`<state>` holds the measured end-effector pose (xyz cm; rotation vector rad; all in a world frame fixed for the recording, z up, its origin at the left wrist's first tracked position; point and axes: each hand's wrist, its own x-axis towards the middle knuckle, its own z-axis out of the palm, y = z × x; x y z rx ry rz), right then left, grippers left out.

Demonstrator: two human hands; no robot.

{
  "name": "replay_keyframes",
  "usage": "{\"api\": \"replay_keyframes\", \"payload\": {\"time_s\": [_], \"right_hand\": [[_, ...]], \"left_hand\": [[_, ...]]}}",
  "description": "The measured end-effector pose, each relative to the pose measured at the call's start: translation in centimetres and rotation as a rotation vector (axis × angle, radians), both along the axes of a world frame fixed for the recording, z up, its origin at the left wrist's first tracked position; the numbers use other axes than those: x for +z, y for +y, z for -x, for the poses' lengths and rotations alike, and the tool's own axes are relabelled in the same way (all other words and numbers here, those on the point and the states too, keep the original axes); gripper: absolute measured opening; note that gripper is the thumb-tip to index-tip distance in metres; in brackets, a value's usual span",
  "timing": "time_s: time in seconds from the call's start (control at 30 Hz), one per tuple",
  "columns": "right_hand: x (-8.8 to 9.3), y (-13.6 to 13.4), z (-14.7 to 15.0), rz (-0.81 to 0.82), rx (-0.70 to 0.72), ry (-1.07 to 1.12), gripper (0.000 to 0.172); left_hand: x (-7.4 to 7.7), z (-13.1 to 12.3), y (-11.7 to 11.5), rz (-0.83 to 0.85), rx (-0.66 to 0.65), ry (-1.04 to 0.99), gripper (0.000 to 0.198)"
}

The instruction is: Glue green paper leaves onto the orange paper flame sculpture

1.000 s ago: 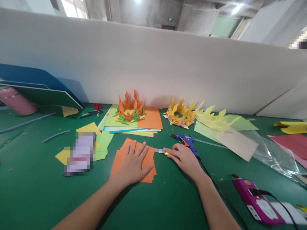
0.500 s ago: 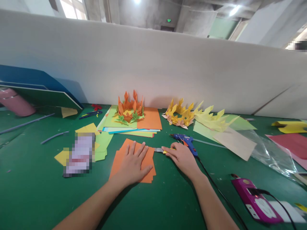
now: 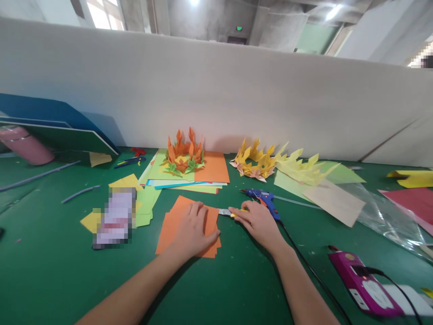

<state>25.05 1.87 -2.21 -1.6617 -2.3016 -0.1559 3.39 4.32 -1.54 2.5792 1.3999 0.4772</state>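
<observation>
Several square sheets of orange paper point(image 3: 165, 232) lie in an uneven pile on the green table. My left hand point(image 3: 194, 228) rests on top of them, fingers slightly bent and close together, thumb apart near the pile's right edge. A utility knife point(image 3: 225, 212) with a yellow handle is gripped in my right hand point(image 3: 259, 221). Its blade points left and meets the right edge of the orange pile; whether it sits between sheets I cannot tell. Just behind my right hand is a blue glue gun point(image 3: 260, 195).
Behind the pile, an orange paper crown point(image 3: 181, 164) stands on coloured sheets. Yellow paper crowns point(image 3: 255, 169) are right of it. A blurred-out object point(image 3: 117, 216) lies left on yellow and green papers. A magenta power strip point(image 3: 365, 284) with a black cord is at front right.
The fingers of my left hand have drawn together and bent, and its thumb has shifted right to the pile's edge. My right hand and the knife have hardly moved.
</observation>
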Motion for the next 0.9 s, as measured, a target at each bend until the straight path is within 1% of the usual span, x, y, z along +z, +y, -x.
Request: {"api": "replay_keyframes", "payload": {"time_s": [0.1,0.27,0.5,0.63,0.73,0.9], "right_hand": [[-0.1,0.0,0.0,0.007,-0.006,-0.001,0.030],[-0.2,0.0,-0.1,-0.011,-0.007,-0.020,0.029],[-0.1,0.2,0.7,-0.032,0.025,-0.054,0.029],[0.0,0.4,1.3,-0.044,0.015,-0.059,0.028],[-0.1,0.6,1.7,-0.044,0.009,-0.058,0.027],[-0.3,0.9,2.2,-0.051,-0.016,-0.056,0.028]], "left_hand": [[0.3,0.0,-0.1,-0.029,0.005,-0.019,0.032],[0.3,0.4,0.2,-0.048,0.045,-0.085,0.016],[0.4,0.8,0.7,-0.010,0.045,-0.109,0.024],[0.5,0.8,0.7,-0.012,0.032,-0.091,0.027],[0.5,0.9,0.6,-0.023,0.045,-0.088,0.028],[0.2,1.1,0.9,-0.030,0.037,-0.085,0.038]]}}
